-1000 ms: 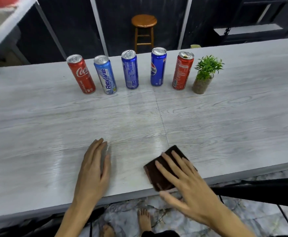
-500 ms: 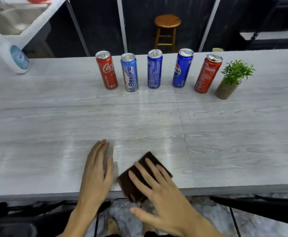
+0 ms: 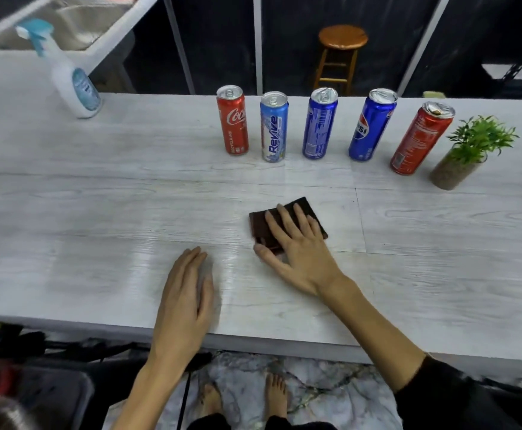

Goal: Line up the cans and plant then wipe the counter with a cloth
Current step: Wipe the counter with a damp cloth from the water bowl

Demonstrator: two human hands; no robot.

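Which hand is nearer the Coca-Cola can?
Right. The right hand presses the cloth just below the Coca-Cola can; the left hand rests flat nearer the counter's front edge.

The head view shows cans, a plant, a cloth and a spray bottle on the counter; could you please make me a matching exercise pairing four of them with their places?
Things:
1. Coca-Cola can
2. plant
3. cloth
4. spray bottle

Places:
A. under the right hand
B. right end of the row
C. far left of the counter, apart from the row
D. left end of the row

Pairs: 1-D, 2-B, 3-A, 4-C
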